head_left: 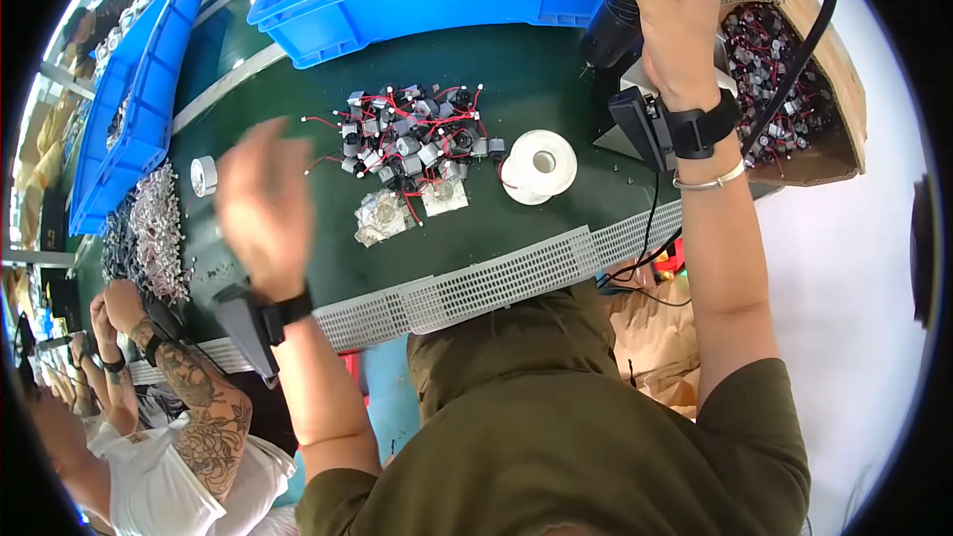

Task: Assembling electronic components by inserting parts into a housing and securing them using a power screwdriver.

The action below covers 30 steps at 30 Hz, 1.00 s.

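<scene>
The right grip wraps around a black handheld tool, apparently the tool-handling step, as red-wired motors lie between that grip and the blurred left grip, whose hold cannot be told, the next move likely calling for steady control.

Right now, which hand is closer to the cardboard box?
Your right hand: it holds a black tool just left of the cardboard box. Your left hand is farther away, left of the loose red-wired parts.
</scene>
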### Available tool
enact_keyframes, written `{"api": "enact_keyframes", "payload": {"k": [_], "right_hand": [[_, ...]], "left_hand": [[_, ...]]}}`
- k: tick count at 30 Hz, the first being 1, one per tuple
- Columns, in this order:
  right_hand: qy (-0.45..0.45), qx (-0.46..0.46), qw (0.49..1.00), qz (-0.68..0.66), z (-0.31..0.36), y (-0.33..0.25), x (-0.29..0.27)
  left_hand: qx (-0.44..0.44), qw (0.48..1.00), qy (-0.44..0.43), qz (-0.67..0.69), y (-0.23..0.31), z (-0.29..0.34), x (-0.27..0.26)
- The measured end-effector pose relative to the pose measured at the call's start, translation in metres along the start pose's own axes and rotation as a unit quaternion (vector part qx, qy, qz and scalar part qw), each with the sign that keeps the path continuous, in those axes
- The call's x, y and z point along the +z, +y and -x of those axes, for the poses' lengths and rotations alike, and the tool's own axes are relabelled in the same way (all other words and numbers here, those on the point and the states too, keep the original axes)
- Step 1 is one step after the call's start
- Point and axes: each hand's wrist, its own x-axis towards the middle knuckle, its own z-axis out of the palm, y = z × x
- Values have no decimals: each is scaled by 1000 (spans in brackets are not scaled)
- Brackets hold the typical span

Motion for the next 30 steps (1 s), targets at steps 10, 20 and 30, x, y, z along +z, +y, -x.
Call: {"api": "enact_keyframes", "payload": {"k": [10,20,30], "right_hand": [[-58,-35,998,-12,8,14,2],[-286,6,958,23,91,10,36],[-258,238,920,-172,84,25,16]], "left_hand": [[-126,967,-202,87,29,-27,48],[-91,893,-212,387,61,-61,31],[-104,887,-182,412,66,-51,25]]}}
